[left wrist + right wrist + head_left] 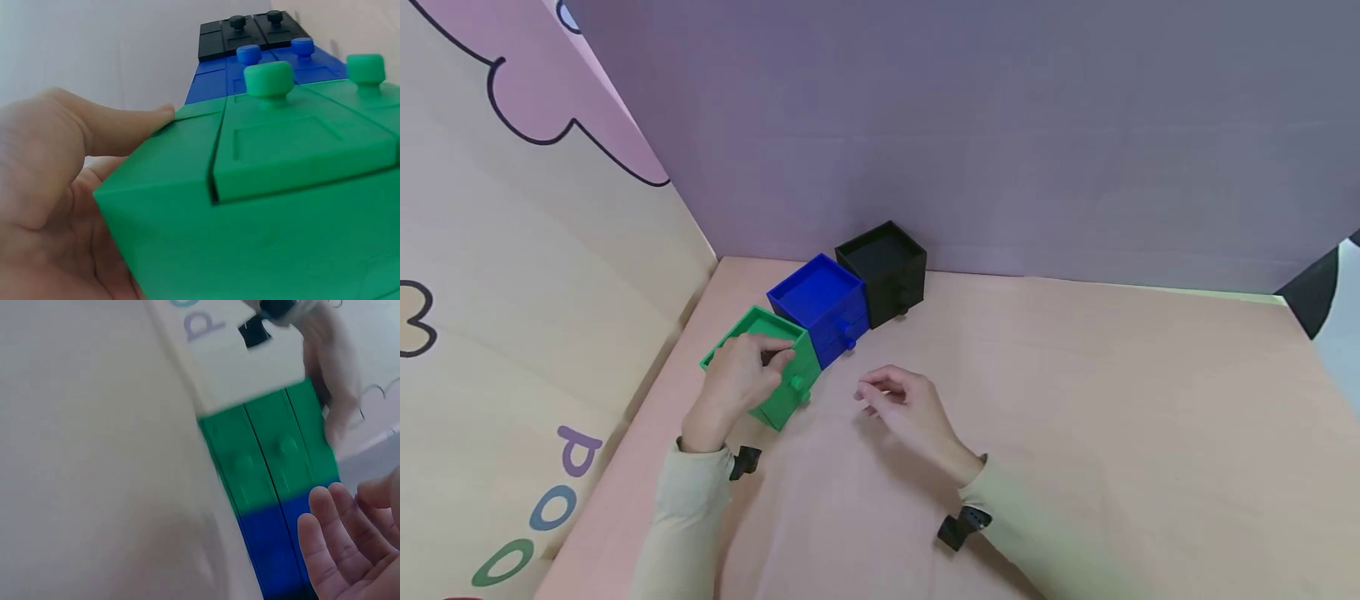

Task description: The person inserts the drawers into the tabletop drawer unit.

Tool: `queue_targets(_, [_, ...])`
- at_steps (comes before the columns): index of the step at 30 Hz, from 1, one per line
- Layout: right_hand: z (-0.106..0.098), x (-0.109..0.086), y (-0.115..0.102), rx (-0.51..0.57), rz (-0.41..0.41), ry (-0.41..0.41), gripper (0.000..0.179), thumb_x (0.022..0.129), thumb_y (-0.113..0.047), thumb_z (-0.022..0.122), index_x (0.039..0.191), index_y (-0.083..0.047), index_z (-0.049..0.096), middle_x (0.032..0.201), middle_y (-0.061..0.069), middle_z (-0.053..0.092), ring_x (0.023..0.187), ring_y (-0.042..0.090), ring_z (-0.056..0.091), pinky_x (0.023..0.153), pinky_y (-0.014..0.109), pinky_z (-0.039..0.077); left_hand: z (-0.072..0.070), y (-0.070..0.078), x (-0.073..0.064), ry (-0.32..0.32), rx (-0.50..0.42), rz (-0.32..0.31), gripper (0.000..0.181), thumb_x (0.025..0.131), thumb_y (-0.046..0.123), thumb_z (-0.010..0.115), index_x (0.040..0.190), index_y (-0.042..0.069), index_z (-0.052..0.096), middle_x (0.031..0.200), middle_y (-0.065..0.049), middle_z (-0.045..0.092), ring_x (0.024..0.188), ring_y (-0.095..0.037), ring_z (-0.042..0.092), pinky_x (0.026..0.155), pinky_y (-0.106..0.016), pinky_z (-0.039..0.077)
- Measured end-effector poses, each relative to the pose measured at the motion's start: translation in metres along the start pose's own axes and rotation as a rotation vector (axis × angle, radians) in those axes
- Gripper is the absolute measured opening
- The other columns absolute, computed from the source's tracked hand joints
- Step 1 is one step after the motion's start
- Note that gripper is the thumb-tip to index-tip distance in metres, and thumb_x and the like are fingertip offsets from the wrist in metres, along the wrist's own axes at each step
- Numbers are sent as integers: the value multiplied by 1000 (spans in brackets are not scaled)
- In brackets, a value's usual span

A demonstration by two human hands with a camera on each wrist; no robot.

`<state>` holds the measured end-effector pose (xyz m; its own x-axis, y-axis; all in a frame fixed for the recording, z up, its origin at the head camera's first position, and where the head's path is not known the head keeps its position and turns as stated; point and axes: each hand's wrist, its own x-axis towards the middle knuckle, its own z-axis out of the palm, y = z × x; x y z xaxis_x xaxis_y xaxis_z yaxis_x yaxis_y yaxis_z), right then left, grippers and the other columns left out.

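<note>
Three small drawer boxes with recessed tops and round knobs stand side by side in a slanting row. Nearest is the green drawer box [781,400], then the blue drawer box [822,292], and the black drawer box [889,287] at the back. My left hand [737,375] grips the green box at its top front edge, thumb [131,128] against the front and the other fingers over the recessed top, partly hidden. Both green drawers look pushed in. My right hand [910,408], fingers loosely bent and holding nothing, hovers over the table to the right of the boxes.
A pale pink cloth covers the table [1112,433]. Behind the black box rises a grey-purple wall panel [1000,133]. To the left stands a cream panel [550,275] with printed letters and a pink cloud shape.
</note>
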<state>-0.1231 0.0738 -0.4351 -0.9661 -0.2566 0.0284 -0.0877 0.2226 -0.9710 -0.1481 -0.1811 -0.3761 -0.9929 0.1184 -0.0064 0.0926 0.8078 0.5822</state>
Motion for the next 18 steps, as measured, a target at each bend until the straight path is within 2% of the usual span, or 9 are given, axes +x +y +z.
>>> queue_targets(3, [-37, -13, 5, -72, 12, 83, 17, 104, -13, 68, 114, -2, 75, 106, 13, 80, 87, 23, 79, 83, 43, 66, 3, -1, 1, 29, 17, 15, 29, 105, 19, 65, 129, 9, 78, 104, -12, 80, 72, -16, 65, 60, -28, 45])
queue_targets(7, [-86, -31, 11, -197, -2, 200, 17, 106, -17, 68, 113, -5, 76, 107, 13, 81, 90, 24, 80, 78, 29, 64, 11, -5, -3, 126, 85, 91, 27, 104, 15, 67, 127, 5, 78, 106, -16, 78, 65, -18, 64, 53, -29, 44])
queue_targets(11, [-131, -53, 9, -369, 26, 277, 23, 107, -26, 64, 116, -9, 77, 113, 11, 81, 94, 15, 79, 77, 16, 59, 21, -7, -10, 242, 154, 150, 27, 103, 10, 67, 126, 2, 77, 104, -17, 77, 63, -22, 64, 50, -33, 47])
queue_targets(14, [-158, -68, 4, -513, 45, 339, 30, 108, -32, 63, 123, -11, 77, 120, 11, 80, 100, 11, 76, 78, 7, 53, 27, -6, -16, 314, 179, 170, 30, 104, 12, 66, 131, 0, 74, 112, -19, 77, 80, -31, 71, 62, -43, 59])
queue_targets(15, [-166, -73, 3, -563, 41, 359, 32, 108, -34, 62, 126, -12, 77, 123, 13, 79, 102, 17, 77, 79, 10, 54, 29, -5, -17, 336, 189, 181, 33, 104, 14, 67, 133, 0, 73, 117, -21, 76, 90, -35, 73, 69, -47, 62])
queue_targets(16, [-173, -77, 3, -612, 39, 377, 35, 107, -36, 63, 129, -12, 75, 127, 15, 78, 94, 19, 77, 76, 14, 55, 30, -4, -19, 350, 198, 195, 36, 105, 16, 67, 136, -1, 71, 124, -23, 74, 100, -39, 73, 78, -51, 63])
queue_targets(18, [-186, -84, 3, -704, 38, 398, 45, 107, -41, 63, 138, -10, 71, 138, 20, 71, 106, 35, 75, 85, 33, 60, 32, -2, -22, 362, 222, 229, 43, 104, 22, 69, 140, -2, 67, 137, -25, 69, 122, -45, 68, 97, -57, 60])
